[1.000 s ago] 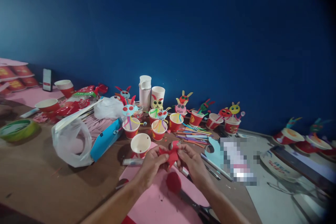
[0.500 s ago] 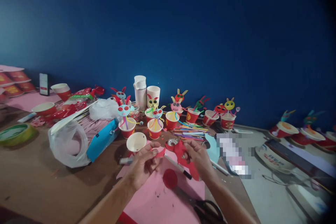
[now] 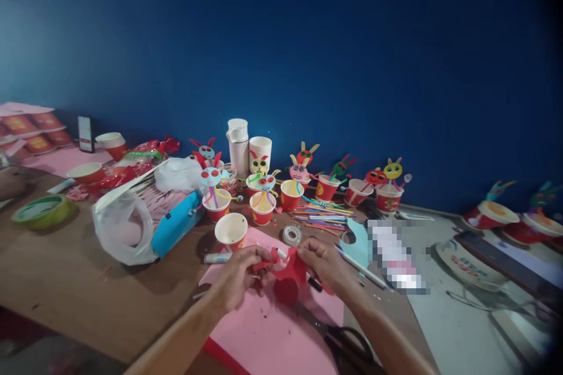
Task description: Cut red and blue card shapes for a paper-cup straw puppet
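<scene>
My left hand (image 3: 240, 277) and my right hand (image 3: 323, 263) are closed on a cut piece of red paper (image 3: 285, 268), held between them just above a pink paper sheet (image 3: 272, 334). Under the red piece lies a round red disc (image 3: 285, 292). A black marker (image 3: 313, 283) lies beneath my right hand. Black scissors (image 3: 343, 343) rest on the pink sheet toward me. An empty red paper cup (image 3: 231, 231) stands just beyond my left hand, with a glue stick (image 3: 216, 258) beside it.
Several red cups with paper animal faces (image 3: 299, 187) line the blue wall, beside coloured straws (image 3: 323, 218), a tape roll (image 3: 292, 235), a white jug (image 3: 238, 143). A plastic bag (image 3: 125, 228) and green bowl (image 3: 40, 211) lie left. Another person's hand (image 3: 11, 183) shows at far left.
My hands came apart, the right one carrying the red paper off to the right, then came back together on it over the red disc. The view shifted a little.
</scene>
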{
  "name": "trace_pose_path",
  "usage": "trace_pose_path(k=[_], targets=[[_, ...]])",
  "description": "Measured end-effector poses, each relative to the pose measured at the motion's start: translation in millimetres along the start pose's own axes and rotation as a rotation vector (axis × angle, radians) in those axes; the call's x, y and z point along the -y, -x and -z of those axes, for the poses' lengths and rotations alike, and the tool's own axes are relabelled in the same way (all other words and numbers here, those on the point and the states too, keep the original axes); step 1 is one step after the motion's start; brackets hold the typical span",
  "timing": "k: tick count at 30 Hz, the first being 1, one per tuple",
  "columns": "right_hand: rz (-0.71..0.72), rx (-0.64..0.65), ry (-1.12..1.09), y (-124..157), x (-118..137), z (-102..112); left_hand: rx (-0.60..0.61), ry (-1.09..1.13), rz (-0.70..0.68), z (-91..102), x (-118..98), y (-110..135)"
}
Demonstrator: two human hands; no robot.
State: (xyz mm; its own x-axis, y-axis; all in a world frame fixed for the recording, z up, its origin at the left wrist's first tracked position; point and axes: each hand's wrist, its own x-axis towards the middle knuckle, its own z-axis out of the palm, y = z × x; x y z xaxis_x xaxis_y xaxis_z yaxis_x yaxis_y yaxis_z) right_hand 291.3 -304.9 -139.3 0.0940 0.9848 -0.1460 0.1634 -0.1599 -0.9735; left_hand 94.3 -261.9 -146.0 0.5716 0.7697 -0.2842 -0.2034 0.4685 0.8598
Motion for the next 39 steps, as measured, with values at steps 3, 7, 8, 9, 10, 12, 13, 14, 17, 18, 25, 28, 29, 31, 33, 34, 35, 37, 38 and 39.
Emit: trace_pose_path(k=[3,7,8,9,10,12,13,14,17,18,25,28,29,31,33,34,35,37,38,39], targets=[[0.036,0.013,0.120,2.5,1.0,-5.1,0.001,-0.031,0.040,-5.8,-2.1,2.0],[0.066,0.082,0.259,6.2,3.9,-9.8,0.041,-0.283,-0.039,-11.4,-8.0,4.3],[0.069,0.099,0.296,7.5,4.8,-10.7,0.051,-0.350,-0.041,-11.9,-8.3,3.7],[0.075,0.109,0.331,8.8,5.8,-11.3,0.050,-0.412,-0.039,-12.0,-7.8,2.7],[0.086,0.111,0.361,10.2,6.8,-11.9,0.039,-0.468,-0.039,-11.9,-6.7,1.3],[0.112,0.111,0.401,13.0,9.0,-13.0,-0.001,-0.553,-0.068,-11.7,-3.0,-1.2],[0.126,0.112,0.409,14.5,9.9,-13.7,-0.020,-0.578,-0.094,-11.9,-0.7,-2.0],[0.141,0.110,0.415,16.1,10.7,-14.8,-0.035,-0.586,-0.122,-12.4,1.6,-2.5],[0.189,0.064,0.423,21.7,10.8,-20.7,-0.081,-0.480,-0.155,-15.6,6.8,-2.2],[0.202,0.035,0.421,24.0,10.0,-23.1,-0.102,-0.412,-0.148,-16.8,7.5,-1.8],[0.039,-0.083,0.207,36.0,0.5,-8.9,-0.187,-0.123,-0.094,-11.5,-1.9,7.9],[-0.047,-0.120,0.085,35.0,-4.6,5.8,-0.224,-0.225,-0.026,0.4,-4.5,21.1],[-0.061,-0.109,0.055,34.6,-7.2,6.2,-0.250,-0.254,-0.016,4.8,-4.9,25.9],[-0.080,-0.030,0.024,34.3,-13.5,-2.2,-0.302,-0.292,-0.023,13.2,-5.9,35.1],[-0.076,0.060,0.026,33.9,-19.8,-20.0,-0.332,-0.301,-0.049,20.0,-7.9,42.7],[-0.063,0.098,0.028,33.1,-22.2,-30.1,-0.336,-0.289,-0.063,22.8,-9.1,45.7],[-0.056,0.135,0.038,31.8,-23.7,-39.6,-0.335,-0.268,-0.073,25.3,-10.3,48.3],[-0.027,0.193,0.121,27.6,-23.3,-53.5,-0.327,-0.218,-0.069,29.8,-12.2,52.3],[0.007,0.188,0.214,25.2,-21.7,-56.9,-0.326,-0.203,-0.057,31.9,-12.6,53.8],[0.050,0.154,0.337,23.0,-19.4,-57.9,-0.325,-0.199,-0.039,33.6,-12.6,55.0]])
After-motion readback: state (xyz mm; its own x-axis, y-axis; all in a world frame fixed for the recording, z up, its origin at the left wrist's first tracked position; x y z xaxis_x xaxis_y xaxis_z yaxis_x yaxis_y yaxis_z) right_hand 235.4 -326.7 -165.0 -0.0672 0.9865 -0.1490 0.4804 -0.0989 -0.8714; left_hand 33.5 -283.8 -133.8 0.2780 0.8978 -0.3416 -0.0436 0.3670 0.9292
